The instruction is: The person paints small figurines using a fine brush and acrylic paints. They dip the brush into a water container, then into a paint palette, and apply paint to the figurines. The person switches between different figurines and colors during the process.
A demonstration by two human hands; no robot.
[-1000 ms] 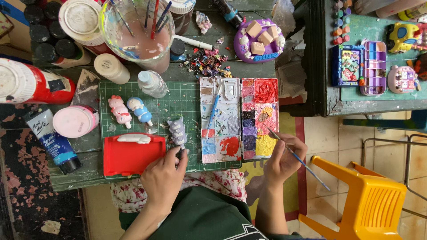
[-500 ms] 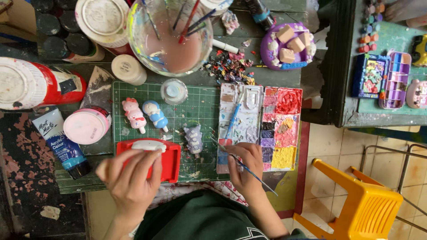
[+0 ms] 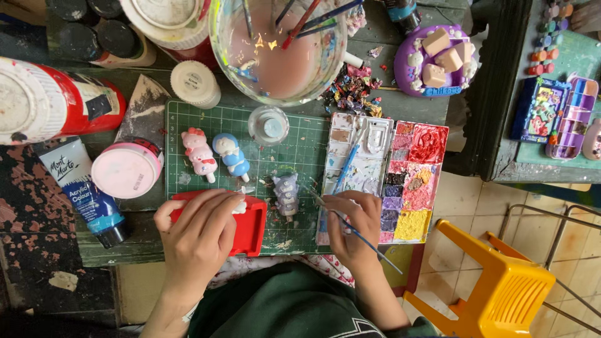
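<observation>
Right hand (image 3: 352, 228) pinches a thin paintbrush (image 3: 350, 228) (tip beside the grey figurine (image 3: 287, 194)); left hand (image 3: 200, 235) clasps the red box (image 3: 250, 225).

Bare green mat (image 3: 300, 150) lies open between the blue figure (image 3: 230, 155) and the palette (image 3: 382, 178); the small jar (image 3: 268, 124) and grey figure (image 3: 287, 194) stand in it; the bowl (image 3: 278, 50) and tubs (image 3: 195, 83) crowd the far edge.

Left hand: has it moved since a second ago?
Yes. The left hand went from beside the grey figurine leftward along the green mat, onto the red tray.
</observation>
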